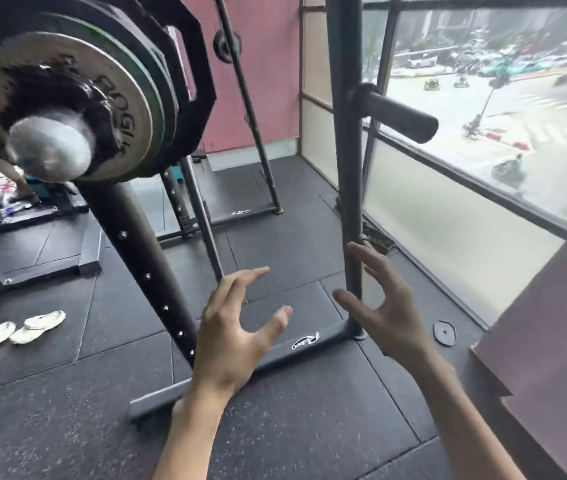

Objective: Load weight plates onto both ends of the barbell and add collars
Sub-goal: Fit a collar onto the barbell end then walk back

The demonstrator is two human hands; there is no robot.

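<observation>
The near end of the barbell (50, 148) points at me in the upper left, its steel sleeve tip blurred. On it sit a silver plate (115, 98) and, behind it, a green-edged plate and a large black plate (199, 64). A dark collar-like ring (77, 109) seems to sit around the sleeve, but blur hides its detail. My left hand (237, 327) and my right hand (386, 306) hover low in the middle with fingers spread, holding nothing, below and right of the loaded end. A small black plate (444, 332) lies on the floor right of my right hand.
A slanted rack upright (147, 258) and its floor bar (295, 351) stand just behind my hands. A vertical post (347, 150) carries a bare storage peg (399, 112). White slippers (15, 332) lie on the left floor. A window runs along the right, and a brown box (552, 323) sits beneath it.
</observation>
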